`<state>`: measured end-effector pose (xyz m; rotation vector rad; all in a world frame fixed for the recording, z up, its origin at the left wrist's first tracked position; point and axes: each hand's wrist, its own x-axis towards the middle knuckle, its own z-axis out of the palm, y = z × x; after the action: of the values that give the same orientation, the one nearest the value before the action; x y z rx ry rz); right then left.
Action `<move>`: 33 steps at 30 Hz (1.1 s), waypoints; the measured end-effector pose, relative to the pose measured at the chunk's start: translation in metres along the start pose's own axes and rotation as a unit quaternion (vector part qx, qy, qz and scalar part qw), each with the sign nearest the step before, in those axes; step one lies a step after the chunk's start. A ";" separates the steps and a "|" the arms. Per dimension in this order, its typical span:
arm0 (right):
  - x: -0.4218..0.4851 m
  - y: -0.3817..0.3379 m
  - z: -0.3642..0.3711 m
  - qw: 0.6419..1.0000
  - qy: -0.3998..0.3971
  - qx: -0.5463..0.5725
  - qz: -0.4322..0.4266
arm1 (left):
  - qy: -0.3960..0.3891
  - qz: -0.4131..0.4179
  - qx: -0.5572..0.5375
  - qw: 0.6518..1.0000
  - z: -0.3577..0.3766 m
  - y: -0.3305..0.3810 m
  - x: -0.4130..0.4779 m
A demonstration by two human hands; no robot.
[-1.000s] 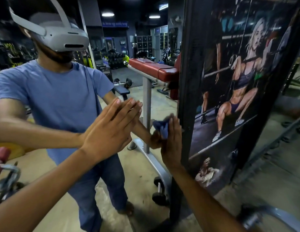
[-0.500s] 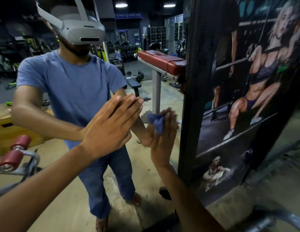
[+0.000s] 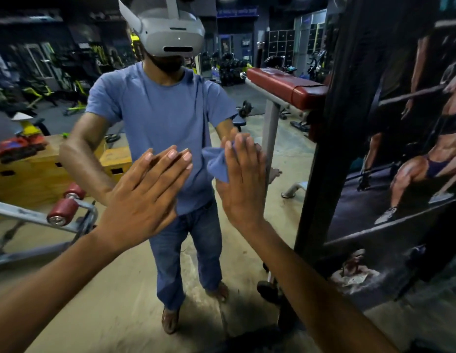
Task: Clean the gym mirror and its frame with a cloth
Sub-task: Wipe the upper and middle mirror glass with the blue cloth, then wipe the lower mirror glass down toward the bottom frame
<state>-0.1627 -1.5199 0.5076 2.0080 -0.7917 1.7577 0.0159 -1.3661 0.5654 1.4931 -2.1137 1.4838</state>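
The gym mirror fills the left and middle of the head view and reflects a person in a blue T-shirt wearing a headset. Its black frame runs vertically on the right. My left hand lies flat on the glass with straight fingers. My right hand presses a blue cloth flat against the glass, fingers straight and pointing up. The cloth sticks out to the left of that hand. It sits well left of the frame.
A dark fitness poster is right of the frame. The mirror reflects a red padded bench on a grey post, yellow wooden boxes, a red roller bar and a concrete floor.
My right hand has slid the cloth left across the glass, away from the black frame, and a little higher. My left hand stays flat on the mirror.
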 end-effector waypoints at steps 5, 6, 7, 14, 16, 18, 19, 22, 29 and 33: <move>-0.035 -0.035 0.005 0.994 -0.036 0.077 -0.071 | -0.037 -0.036 -0.069 0.996 0.000 0.016 -0.024; -0.049 -0.035 0.004 0.991 -0.061 0.077 -0.095 | -0.043 -0.043 -0.086 0.994 0.000 0.020 -0.031; -0.064 -0.034 0.004 0.986 -0.090 0.075 -0.115 | -0.049 -0.051 -0.105 0.992 0.000 0.024 -0.038; -0.137 -0.078 -0.076 0.866 -0.284 0.361 0.199 | -0.068 -0.233 -0.367 0.898 -0.014 0.094 -0.107; -0.154 -0.096 -0.095 0.760 -0.285 0.411 0.415 | -0.075 -0.346 -0.472 0.808 -0.021 0.123 -0.130; -0.173 -0.108 -0.101 0.673 -0.292 0.403 0.547 | -0.119 -0.458 -0.582 0.662 -0.024 0.149 -0.148; -0.179 -0.113 -0.104 0.638 -0.298 0.401 0.587 | -0.142 -0.501 -0.626 0.580 -0.026 0.159 -0.155; -0.186 -0.130 -0.119 0.569 -0.298 0.398 0.655 | -0.166 -0.564 -0.687 0.427 -0.031 0.183 -0.174; -0.226 -0.158 -0.152 0.576 -0.341 0.333 0.664 | -0.144 -0.642 -0.662 0.360 -0.056 0.206 -0.217; -0.255 -0.173 -0.197 0.723 -0.365 0.291 0.509 | -0.145 -0.646 -0.680 0.315 -0.068 0.223 -0.237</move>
<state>-0.2281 -1.2216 0.3059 3.1275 -2.1560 1.7433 -0.0692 -1.1619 0.3165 1.4740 -0.5812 -1.0461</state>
